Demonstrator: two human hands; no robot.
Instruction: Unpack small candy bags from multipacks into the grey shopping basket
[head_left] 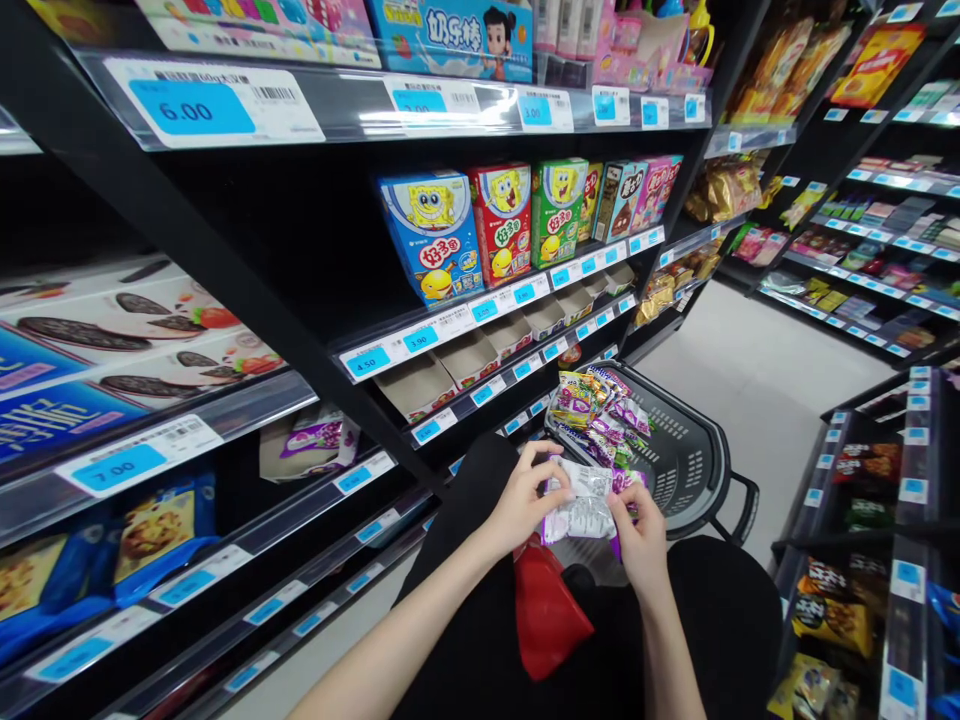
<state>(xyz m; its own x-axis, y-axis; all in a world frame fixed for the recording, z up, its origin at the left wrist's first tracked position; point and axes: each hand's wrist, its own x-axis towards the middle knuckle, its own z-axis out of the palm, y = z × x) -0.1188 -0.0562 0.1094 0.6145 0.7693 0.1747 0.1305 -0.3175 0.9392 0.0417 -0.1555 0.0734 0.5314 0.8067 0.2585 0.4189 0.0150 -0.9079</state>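
Silver-and-purple packet (589, 500), one, held up at the near side of the basket (675, 430). Entries follow by size.

Shelving unit (352, 105): tall, black, price-tagged, standing left of the basket and reaching well above it.

Basket: dark grey, perforated, with a handle at its right end. Contents: a mixed heap of wrapped packets (581, 400), yellow-green and purple, gathered at the end beside the shelving; the remainder shows slotted wall. Count not possible, as the packets overlap.

Open card trays (469, 357): a row, on the shelf above and left of the basket; contents, if any, not made out.

Open carton (279, 458): well left of the basket, containing at least one purple packet (319, 432).

Cartoon boxes: blue (427, 240), red (504, 228) and green (559, 215), upright side by side, a shelf above the trays and higher than the basket.

Left hand (529, 492): thumb and fingers bent onto the held packet's left part. Right hand (641, 520): pinching its right edge.

Held packet: pale, printed face upward. Step in hand, by judgement: handling the packet, perhaps inspecting that face. Next move seems to call for a light grip from both hands, the thin wrapper likely creasing easily. Whether a second packet lies behind it cannot be told.
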